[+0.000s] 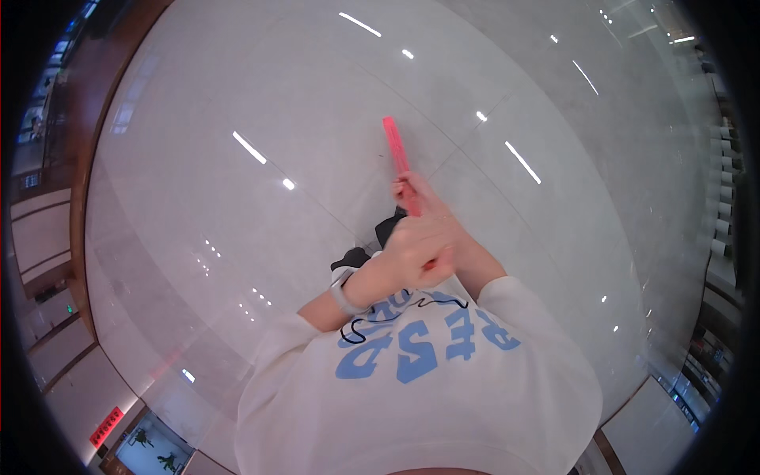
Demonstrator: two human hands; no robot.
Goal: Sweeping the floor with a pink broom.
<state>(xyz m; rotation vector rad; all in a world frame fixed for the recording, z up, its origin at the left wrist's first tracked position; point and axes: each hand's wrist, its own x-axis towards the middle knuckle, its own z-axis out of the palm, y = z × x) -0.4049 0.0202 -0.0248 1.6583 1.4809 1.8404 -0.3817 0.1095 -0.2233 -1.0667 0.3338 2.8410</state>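
Note:
A long, narrow pink-red stick-like object (396,145) points away from me over the floor, its surface ribbed lengthwise. My right hand (421,193) is closed around its middle part. Nearer to my body, my left hand (415,252) is curled and slightly blurred, with a grey-white band (346,294) on the wrist. A bit of red shows between the left fingers, so the near end appears to sit in that fist. The left hand partly covers the right forearm and hides the object's lower stretch.
Glossy light tiles (267,208) with ceiling-light reflections surround me. My black shoes (350,259) are below my hands. A wood-trimmed wall (41,231) runs along the left, with a red paper banner (107,427) bearing writing. A plant niche (151,442) is at lower left.

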